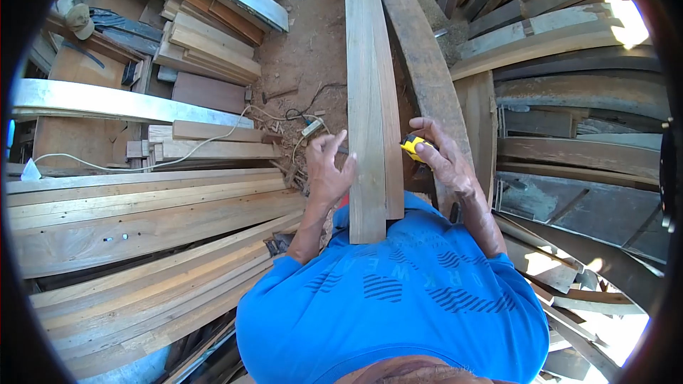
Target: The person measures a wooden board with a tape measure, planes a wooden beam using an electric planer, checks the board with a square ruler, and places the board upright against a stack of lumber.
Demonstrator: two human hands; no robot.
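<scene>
My right hand (449,156) is closed around a yellow and black tape measure (413,146), held just right of the boards; no blade shows pulled out. My left hand (330,168) holds nothing, its fingers apart, close to the left edge of a long pale wooden board (368,114). That board runs away from my body, its near end against my blue shirt (391,299). A second, narrower board (393,135) lies along its right side. Further right, a weathered thick plank (434,78) stretches in the same direction.
Stacked planks (156,220) fill the left side, and more timber (576,92) is piled on the right. A pale cable (213,144) crosses the left stacks to a power strip (311,128) on the dirt floor (302,43). A hammer (279,94) lies nearby among wood scraps.
</scene>
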